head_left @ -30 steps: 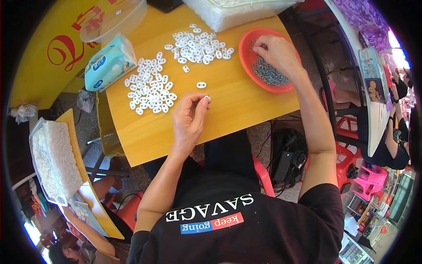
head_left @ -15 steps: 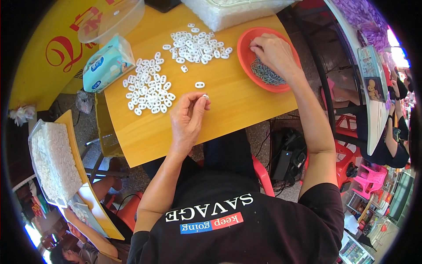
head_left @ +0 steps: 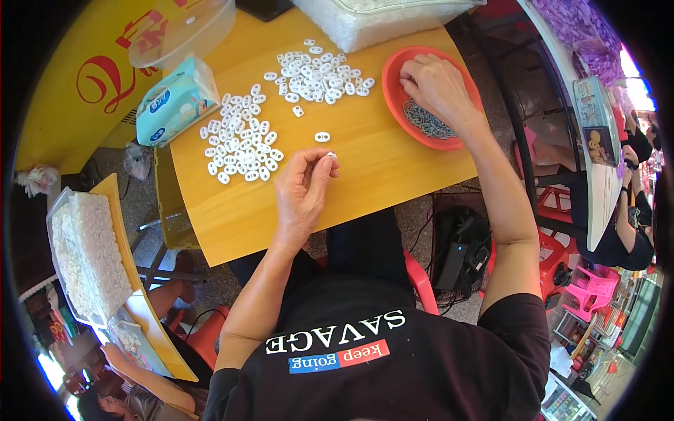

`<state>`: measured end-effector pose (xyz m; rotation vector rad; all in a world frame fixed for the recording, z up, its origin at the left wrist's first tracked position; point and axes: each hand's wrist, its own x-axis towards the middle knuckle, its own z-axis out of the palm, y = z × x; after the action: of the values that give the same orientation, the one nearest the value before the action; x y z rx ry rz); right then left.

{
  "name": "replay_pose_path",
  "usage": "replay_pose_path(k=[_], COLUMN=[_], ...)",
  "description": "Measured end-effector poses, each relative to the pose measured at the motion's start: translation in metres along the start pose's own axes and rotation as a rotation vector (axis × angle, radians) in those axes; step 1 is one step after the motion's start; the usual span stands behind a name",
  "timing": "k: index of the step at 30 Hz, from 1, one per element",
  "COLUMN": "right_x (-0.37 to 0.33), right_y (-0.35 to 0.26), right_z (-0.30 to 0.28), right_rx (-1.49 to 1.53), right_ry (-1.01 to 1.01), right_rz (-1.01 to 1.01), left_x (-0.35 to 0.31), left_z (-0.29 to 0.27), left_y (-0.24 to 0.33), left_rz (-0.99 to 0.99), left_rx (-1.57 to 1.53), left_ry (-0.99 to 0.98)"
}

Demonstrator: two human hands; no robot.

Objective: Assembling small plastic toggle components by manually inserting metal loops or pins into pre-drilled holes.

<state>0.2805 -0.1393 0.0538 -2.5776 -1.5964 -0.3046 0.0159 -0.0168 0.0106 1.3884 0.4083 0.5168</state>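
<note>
Showing at the fingertips of the left hand (head_left: 303, 188) is a small white piece (head_left: 331, 155), mostly covered by the grip, above the worktop (head_left: 379, 175). One two-holed white link (head_left: 322, 137) lies just beyond those fingertips; a second link (head_left: 298, 111) lies farther off, between two piles. The near pile (head_left: 243, 147) spreads left of the hand, the far pile (head_left: 316, 74) beyond it. A red bowl (head_left: 390, 91) of thin metallic parts (head_left: 425, 121) stands at the right, its contents partly screened by the right hand (head_left: 439, 85). A tissue pack (head_left: 175, 105) stands beside the near pile, and a clear tub (head_left: 393, 24) with white contents occupies the far edge.

Left hand: thumb uppermost, fingers curled, pinching the white piece. Right hand: over the bowl, back upward, fingers bent and bunched; whether they grip a part cannot be told. The right elbow is bent outward.
</note>
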Motion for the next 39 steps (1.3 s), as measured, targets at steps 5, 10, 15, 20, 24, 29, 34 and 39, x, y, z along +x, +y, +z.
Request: replay_pose_path(k=[5, 10, 15, 20, 24, 29, 34, 39], right_x=[-0.002, 0.003, 0.005, -0.002, -0.014, -0.032, -0.038, -0.041], right_y=[0.006, 0.005, 0.012, 0.016, 0.014, 0.024, 0.032, 0.013], right_z=[0.005, 0.000, 0.009, -0.005, -0.018, -0.026, -0.050, -0.074], right_rx=[-0.028, -0.048, -0.111, 0.003, 0.503, 1.233, 1.359, 1.463], right_ry=[0.039, 0.000, 0.035, 0.073, 0.076, 0.017, 0.282, 0.650], right_rz=[-0.062, -0.085, -0.179, -0.136, 0.190, 0.425, 0.500, 0.369], left_x=[0.001, 0.001, 0.002, 0.002, -0.001, 0.003, 0.006, 0.010], left_z=[0.001, 0.000, 0.001, 0.000, -0.003, -0.002, -0.009, -0.009], left_y=[-0.001, -0.002, -0.002, -0.003, -0.005, -0.005, -0.002, -0.004], left_rz=[-0.005, 0.003, 0.015, 0.010, 0.000, -0.028, -0.091, -0.083], left_rx=[-0.029, -0.040, -0.047, -0.056, -0.058, -0.155, -0.259, -0.296], left_ry=[-0.003, -0.007, -0.004, -0.011, 0.000, 0.026, 0.037, 0.024])
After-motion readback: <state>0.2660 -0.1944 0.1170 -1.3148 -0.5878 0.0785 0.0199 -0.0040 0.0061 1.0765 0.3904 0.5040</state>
